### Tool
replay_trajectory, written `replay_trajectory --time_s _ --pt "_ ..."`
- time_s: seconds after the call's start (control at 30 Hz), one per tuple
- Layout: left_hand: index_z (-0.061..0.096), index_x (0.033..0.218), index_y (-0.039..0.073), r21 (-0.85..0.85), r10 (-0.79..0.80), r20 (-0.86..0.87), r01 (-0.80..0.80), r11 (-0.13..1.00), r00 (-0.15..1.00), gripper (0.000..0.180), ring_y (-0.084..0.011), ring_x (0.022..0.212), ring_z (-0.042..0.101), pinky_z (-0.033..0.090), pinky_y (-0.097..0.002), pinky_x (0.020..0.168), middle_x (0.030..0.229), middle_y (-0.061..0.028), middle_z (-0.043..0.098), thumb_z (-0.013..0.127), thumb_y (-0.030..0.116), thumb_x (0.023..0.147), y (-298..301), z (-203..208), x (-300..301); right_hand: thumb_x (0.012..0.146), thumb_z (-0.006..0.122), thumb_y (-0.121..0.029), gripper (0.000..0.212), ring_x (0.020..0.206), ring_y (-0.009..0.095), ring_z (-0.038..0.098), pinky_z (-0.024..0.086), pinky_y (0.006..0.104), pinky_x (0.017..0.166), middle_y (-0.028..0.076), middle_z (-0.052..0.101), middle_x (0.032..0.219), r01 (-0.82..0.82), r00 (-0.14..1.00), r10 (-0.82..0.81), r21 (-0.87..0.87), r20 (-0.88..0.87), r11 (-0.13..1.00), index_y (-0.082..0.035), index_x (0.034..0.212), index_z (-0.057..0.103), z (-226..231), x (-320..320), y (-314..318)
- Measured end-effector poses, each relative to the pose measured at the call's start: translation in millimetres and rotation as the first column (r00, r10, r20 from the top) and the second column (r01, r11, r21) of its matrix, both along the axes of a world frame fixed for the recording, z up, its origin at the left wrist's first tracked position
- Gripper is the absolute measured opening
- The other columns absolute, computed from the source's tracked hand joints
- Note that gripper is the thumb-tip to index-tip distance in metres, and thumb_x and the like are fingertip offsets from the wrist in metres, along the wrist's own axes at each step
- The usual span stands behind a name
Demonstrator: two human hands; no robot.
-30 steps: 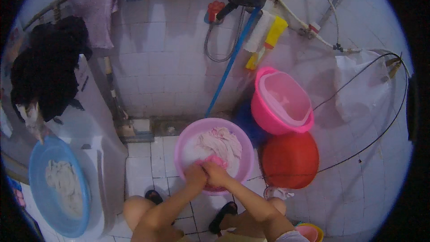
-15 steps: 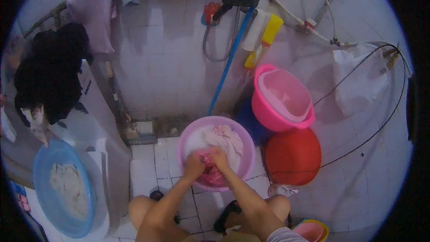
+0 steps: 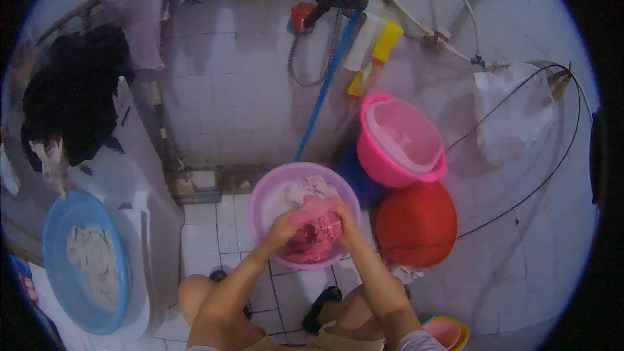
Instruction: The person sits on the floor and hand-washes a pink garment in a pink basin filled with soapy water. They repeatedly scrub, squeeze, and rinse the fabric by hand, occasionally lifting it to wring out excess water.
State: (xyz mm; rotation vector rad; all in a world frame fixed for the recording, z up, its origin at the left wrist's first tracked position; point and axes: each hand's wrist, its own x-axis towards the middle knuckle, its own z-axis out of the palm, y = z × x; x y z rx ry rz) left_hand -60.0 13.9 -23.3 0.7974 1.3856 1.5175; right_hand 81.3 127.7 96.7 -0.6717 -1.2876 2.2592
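Note:
A pink-purple wash basin point(image 3: 261, 203) stands on the tiled floor in front of me, holding pale laundry point(image 3: 305, 190) and a pink garment point(image 3: 316, 232). My left hand point(image 3: 283, 225) grips the left side of the pink garment. On its right side my right hand point(image 3: 346, 219) grips it too. Both hands are inside the basin, pressed against the bunched cloth.
A blue basin point(image 3: 65, 261) with whitish laundry sits on a white washing machine point(image 3: 143, 188) at left. A pink tub point(image 3: 401, 140) leans on the wall above a red tub point(image 3: 416, 223). Dark clothes point(image 3: 71, 104), towels and a blue hose point(image 3: 327, 78) hang on the tiled wall. Small bowls point(image 3: 447, 331) lie at lower right.
My hands have reached further into the basin and gathered the pink garment up into a bunch between them. The view has tilted slightly.

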Motion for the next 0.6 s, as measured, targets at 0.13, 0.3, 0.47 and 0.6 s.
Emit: replay_trajectory --time_s 0.13,0.3,0.47,0.6 --pt "0.057 0.113 0.002 0.049 0.033 0.016 -0.034 0.998 0.999 0.032 -0.0181 0.093 0.056 0.044 -0.0307 0.082 0.098 -0.0095 0.061 0.053 0.011 0.082 -11.9 59.8 -0.8 0.081 0.055 -0.007 0.022 0.097 0.014 0.055 0.046 0.0296 0.086 0.003 0.058 0.099 -0.004 1.0 0.003 -0.048 -0.011 0.999 -0.006 0.103 0.055 -12.0 6.9 17.8" --pt "0.055 0.105 0.003 0.172 0.139 -0.076 -0.124 0.977 0.987 0.022 -0.0156 0.091 0.054 0.043 -0.0275 0.081 0.095 -0.0072 0.058 0.051 0.012 0.085 -5.5 30.8 -18.5 0.081 0.059 -0.009 0.023 0.096 0.012 0.054 0.043 0.026 0.085 0.002 0.057 0.099 -0.052 0.992 0.03 0.18 0.123 0.982 -0.007 0.103 0.055 -8.3 8.0 15.5" --pt "0.05 0.099 0.007 0.127 0.224 -0.081 -0.213 0.969 0.971 0.019 -0.0117 0.092 0.051 0.042 -0.0254 0.081 0.095 -0.0016 0.053 0.057 0.007 0.081 -9.2 70.2 -13.5 0.081 0.061 -0.009 0.023 0.095 0.01 0.052 0.041 0.024 0.085 0.001 0.056 0.098 -0.122 0.978 0.068 0.275 0.199 0.954 -0.007 0.103 0.055 -7.2 8.3 15.2" --pt "0.049 0.103 0.006 0.198 0.241 -0.104 -0.218 0.956 0.965 0.03 -0.0133 0.093 0.051 0.042 -0.0265 0.08 0.098 -0.0044 0.053 0.063 0.004 0.077 -5.8 59.6 -14.0 0.079 0.061 -0.007 0.022 0.091 0.01 0.052 0.042 0.0242 0.082 0.001 0.055 0.095 -0.144 0.968 0.052 0.376 0.245 0.916 -0.006 0.101 0.055 -25.8 7.8 23.8"
